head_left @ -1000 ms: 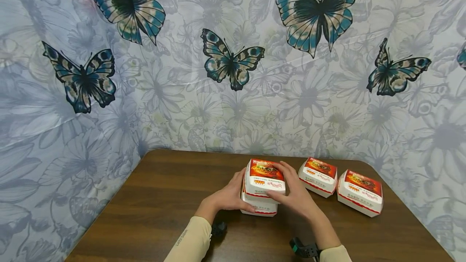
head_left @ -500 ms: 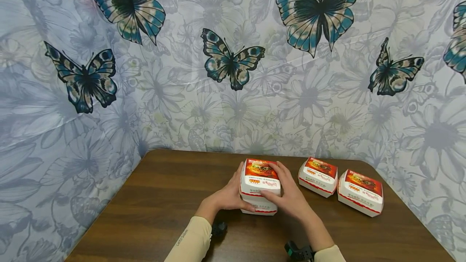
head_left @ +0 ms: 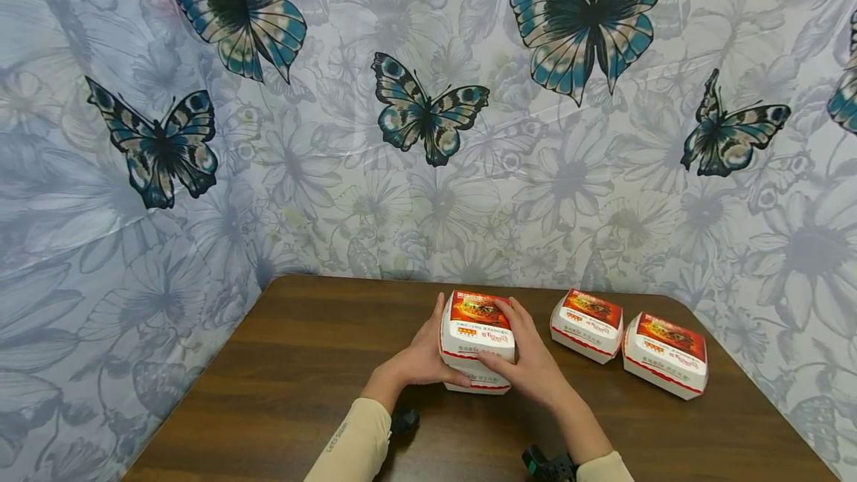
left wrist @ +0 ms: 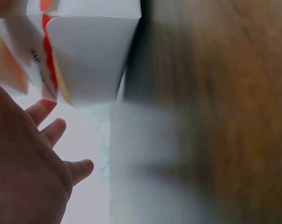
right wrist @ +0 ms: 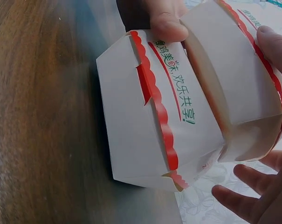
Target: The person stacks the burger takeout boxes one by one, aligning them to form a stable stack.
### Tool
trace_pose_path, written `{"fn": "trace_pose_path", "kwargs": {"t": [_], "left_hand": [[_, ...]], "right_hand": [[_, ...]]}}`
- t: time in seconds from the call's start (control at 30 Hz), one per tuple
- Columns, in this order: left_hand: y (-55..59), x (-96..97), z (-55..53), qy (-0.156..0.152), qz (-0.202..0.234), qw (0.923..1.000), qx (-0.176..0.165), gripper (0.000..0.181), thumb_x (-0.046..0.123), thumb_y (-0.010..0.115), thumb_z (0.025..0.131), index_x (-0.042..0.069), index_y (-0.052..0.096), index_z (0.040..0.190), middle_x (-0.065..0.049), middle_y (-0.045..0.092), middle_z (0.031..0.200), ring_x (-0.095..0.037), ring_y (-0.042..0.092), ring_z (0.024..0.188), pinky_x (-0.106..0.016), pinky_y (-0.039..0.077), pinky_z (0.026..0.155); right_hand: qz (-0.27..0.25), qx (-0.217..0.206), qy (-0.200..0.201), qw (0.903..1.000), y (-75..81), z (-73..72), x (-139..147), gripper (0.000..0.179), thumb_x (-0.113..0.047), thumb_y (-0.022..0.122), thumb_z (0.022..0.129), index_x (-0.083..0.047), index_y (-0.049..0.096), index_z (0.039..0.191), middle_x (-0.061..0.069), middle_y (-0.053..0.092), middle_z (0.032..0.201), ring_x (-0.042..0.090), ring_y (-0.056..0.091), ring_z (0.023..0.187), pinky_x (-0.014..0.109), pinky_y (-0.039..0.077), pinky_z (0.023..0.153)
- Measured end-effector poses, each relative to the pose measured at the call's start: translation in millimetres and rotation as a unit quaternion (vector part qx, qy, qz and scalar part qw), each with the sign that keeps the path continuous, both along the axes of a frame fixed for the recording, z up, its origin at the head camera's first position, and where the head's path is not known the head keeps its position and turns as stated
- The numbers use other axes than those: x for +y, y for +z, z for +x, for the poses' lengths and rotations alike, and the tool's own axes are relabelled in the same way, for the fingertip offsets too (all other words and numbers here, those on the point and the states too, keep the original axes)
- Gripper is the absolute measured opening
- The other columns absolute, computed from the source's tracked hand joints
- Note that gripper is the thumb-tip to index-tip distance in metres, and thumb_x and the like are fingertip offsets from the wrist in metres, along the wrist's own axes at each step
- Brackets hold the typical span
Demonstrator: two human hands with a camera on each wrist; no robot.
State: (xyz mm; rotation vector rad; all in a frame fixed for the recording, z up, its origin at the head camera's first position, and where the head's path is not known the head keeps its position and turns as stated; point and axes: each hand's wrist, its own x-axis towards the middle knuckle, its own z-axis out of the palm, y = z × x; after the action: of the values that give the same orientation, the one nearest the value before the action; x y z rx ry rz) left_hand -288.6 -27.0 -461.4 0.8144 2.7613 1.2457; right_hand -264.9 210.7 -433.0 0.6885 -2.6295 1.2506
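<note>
Two white burger boxes with red-and-yellow printed tops are stacked at the middle of the table. The upper burger box (head_left: 478, 333) sits over the lower burger box (head_left: 487, 381), and their stacked fronts show in the right wrist view. My left hand (head_left: 422, 357) holds the lower box, thumb across its front corner, fingers along the left side. In the left wrist view several of its fingers spread away from the box wall. My right hand (head_left: 532, 364) grips the upper box, thumb (right wrist: 277, 50) on its front and fingertips over the right edge of its top.
To the right stand two more burger boxes, a nearer-to-centre burger box (head_left: 587, 324) and a far-right burger box (head_left: 665, 355), side by side at an angle. The brown wooden table (head_left: 301, 363) meets a butterfly-patterned cloth (head_left: 321, 192) behind.
A second ago the upper box stood offset to the right. My right hand has moved it left and slightly down over the lower box. The left hand has barely moved.
</note>
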Motion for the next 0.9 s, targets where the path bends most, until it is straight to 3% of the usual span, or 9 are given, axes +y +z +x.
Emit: {"fn": "trace_pose_path", "kwargs": {"t": [0.13, 0.33, 0.6, 0.73, 0.9], "left_hand": [[1.4, -3.5, 0.1, -0.001, 0.012, 0.9995, -0.028, 0.152, 0.037, 0.094, 0.066, 0.025, -0.028, 0.156, -0.005, 0.003, 0.169, -0.034, 0.01, 0.155, -0.061, 0.019, 0.12], [10.6, -9.9, 1.2, -0.027, 0.073, 0.9947, -0.066, 0.148, 0.036, 0.093, 0.068, 0.027, -0.025, 0.157, -0.003, -0.002, 0.169, -0.03, 0.002, 0.156, -0.061, 0.017, 0.121], [22.2, -8.2, 7.4, -0.037, 0.085, 0.9939, -0.061, 0.129, 0.047, 0.084, 0.077, 0.029, -0.012, 0.16, 0.002, -0.009, 0.169, -0.026, -0.003, 0.157, -0.059, 0.018, 0.122], [23.7, -5.6, 8.9, -0.044, 0.092, 0.9928, -0.063, 0.124, 0.054, 0.081, 0.077, 0.031, -0.008, 0.161, 0.003, -0.007, 0.169, -0.026, 0.001, 0.156, -0.059, 0.022, 0.121], [21.2, -2.5, 8.7, -0.03, 0.096, 0.993, -0.062, 0.123, 0.056, 0.08, 0.077, 0.037, -0.009, 0.159, 0.0, -0.001, 0.167, -0.029, 0.01, 0.153, -0.06, 0.028, 0.118]], "right_hand": [[0.002, -0.007, 0.001, 1.0, -1.8, 0.6, 0, 0.093, -0.05, 0.077, 0.084, -0.029, 0.025, 0.158, 0.017, 0.011, 0.167, 0.047, 0.027, 0.147, 0.069, 0.035, 0.107], [0.001, -0.011, 0.001, 0.9999, -4.3, 1.2, 2, 0.094, -0.049, 0.077, 0.083, -0.03, 0.023, 0.158, 0.017, 0.009, 0.167, 0.047, 0.024, 0.148, 0.07, 0.034, 0.107], [-0.018, -0.007, 0.016, 0.9997, -6.4, 1.9, 5, 0.092, -0.048, 0.078, 0.084, -0.033, 0.024, 0.158, 0.017, 0.006, 0.168, 0.048, 0.02, 0.15, 0.072, 0.031, 0.108], [-0.018, 0.005, 0.021, 0.9996, -6.3, 1.6, 6, 0.09, -0.046, 0.077, 0.085, -0.033, 0.026, 0.157, 0.017, 0.007, 0.168, 0.048, 0.019, 0.15, 0.072, 0.031, 0.108], [-0.016, 0.011, 0.022, 0.9996, -6.8, -0.1, 6, 0.088, -0.046, 0.077, 0.085, -0.032, 0.028, 0.157, 0.017, 0.009, 0.168, 0.047, 0.019, 0.15, 0.072, 0.031, 0.108]]}}
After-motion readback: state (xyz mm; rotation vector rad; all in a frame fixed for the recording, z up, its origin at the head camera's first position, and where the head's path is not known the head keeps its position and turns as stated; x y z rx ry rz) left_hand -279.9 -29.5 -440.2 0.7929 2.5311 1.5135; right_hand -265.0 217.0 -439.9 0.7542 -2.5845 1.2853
